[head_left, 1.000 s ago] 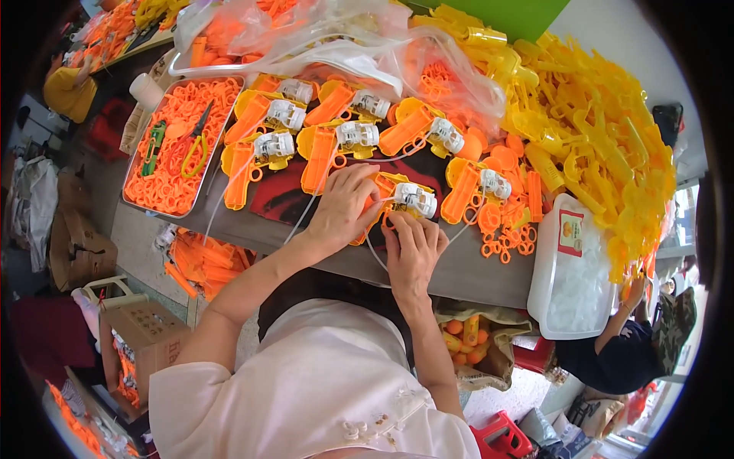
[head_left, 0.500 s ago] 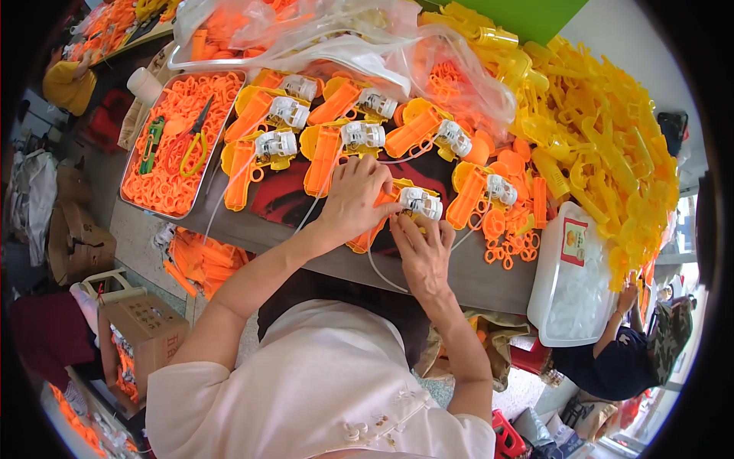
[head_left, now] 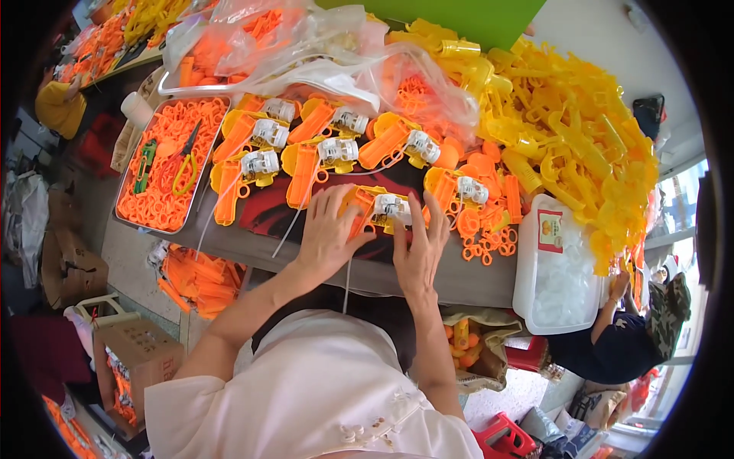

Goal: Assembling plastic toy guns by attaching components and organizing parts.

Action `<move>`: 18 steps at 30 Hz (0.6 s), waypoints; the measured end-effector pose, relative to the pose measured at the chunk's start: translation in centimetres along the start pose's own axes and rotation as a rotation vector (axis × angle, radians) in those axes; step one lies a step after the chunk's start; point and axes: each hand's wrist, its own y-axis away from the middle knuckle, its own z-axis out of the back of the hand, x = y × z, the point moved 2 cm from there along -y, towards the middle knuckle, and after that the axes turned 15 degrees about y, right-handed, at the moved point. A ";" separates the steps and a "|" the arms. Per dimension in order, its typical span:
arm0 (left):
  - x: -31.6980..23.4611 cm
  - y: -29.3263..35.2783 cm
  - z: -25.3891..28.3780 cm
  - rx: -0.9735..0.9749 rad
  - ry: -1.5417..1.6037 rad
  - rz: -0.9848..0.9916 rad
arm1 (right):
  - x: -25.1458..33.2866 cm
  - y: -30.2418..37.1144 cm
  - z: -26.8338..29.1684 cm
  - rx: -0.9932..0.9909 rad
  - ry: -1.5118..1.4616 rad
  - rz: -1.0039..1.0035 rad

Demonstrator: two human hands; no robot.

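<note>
Work piece: an orange-and-yellow assembly with a white mechanism (head_left: 392,208) lay at the near side of the grey table (head_left: 474,281), between the two hands, partly on a black-and-red mat (head_left: 264,205).

Left hand (head_left: 325,239): at the orange handle end, thumb and fingers spread around it; contact could not be told. A pale tube (head_left: 348,284) ran from beneath this hand down past the table edge.

Right hand (head_left: 419,249): just beside the white mechanism, thumb and fingers spread upward, no pinch seen. Whether a fingertip touched the mechanism could not be told.

Surroundings: similar assemblies (head_left: 303,167) stood in uneven rows beyond the hands, some with tubes trailing. One lay just right of the right hand, near loose orange discs and rings (head_left: 489,223).

Left end of table: metal tray (head_left: 198,193) filled with orange rings; a green tool (head_left: 144,164) and yellow-handled scissors (head_left: 185,177) lay on top. Far side: clear plastic bags (head_left: 306,73) over orange parts. Right: a large heap of yellow parts (head_left: 589,153), and nearer, a white tub (head_left: 526,260) of translucent pieces. Beyond the tub: a co-worker in a dark top (head_left: 608,350).
</note>
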 end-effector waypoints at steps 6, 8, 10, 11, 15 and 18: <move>-0.5 2.0 -0.4 0.037 0.115 -0.006 | -0.2 1.6 -1.9 0.165 -0.036 0.151; -0.3 2.8 0.3 0.128 0.165 0.005 | 0.3 3.2 -1.0 0.099 -0.159 0.030; 0.1 3.5 0.7 0.153 0.182 -0.005 | -0.3 5.0 -0.4 0.061 -0.040 -0.067; 0.3 3.8 0.7 0.168 0.188 0.000 | -0.8 5.7 0.0 0.021 -0.005 -0.193; 0.7 3.7 0.2 0.175 0.194 -0.021 | -2.8 6.1 0.1 -0.009 0.184 -0.462; 0.0 3.5 0.4 0.188 0.261 -0.015 | -2.5 5.9 -0.3 0.041 0.258 -0.465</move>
